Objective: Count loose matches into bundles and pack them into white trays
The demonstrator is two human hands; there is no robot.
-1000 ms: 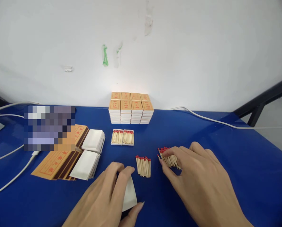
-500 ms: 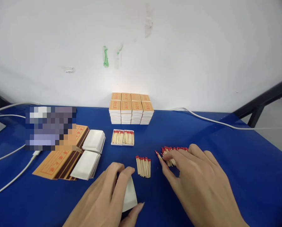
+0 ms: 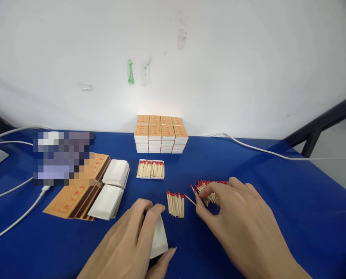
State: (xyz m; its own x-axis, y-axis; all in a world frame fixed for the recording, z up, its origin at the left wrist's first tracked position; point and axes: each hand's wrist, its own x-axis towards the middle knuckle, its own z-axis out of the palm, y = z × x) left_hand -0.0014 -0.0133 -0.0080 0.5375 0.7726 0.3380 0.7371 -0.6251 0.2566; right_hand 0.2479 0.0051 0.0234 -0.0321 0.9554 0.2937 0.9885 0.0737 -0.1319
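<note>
My left hand [image 3: 129, 240] is closed around a white matchbox tray [image 3: 160, 241], whose lower part the fingers hide. My right hand [image 3: 239, 221] is closed in a pinch on matches at the left edge of a loose match pile [image 3: 206, 188]. One red-headed match [image 3: 190, 199] slants out from its fingertips toward the upper left, and another stands up beside the forefinger. Between both hands lies a neat row of matches [image 3: 175, 204], heads away from me. Beyond it, two trays [image 3: 150, 177] sit side by side, filled with matches.
Against the wall stands a block of stacked orange matchboxes [image 3: 161, 133]. To the left lie flattened orange box sleeves [image 3: 65, 201] and two stacks of white trays [image 3: 105, 201]. White cables [image 3: 16, 224] cross the blue table [image 3: 306, 217] at both sides; a blurred patch covers the back left.
My right hand has shifted slightly left and down. A single match now points out from its fingertips beside the row. My left hand keeps the tray in the same place.
</note>
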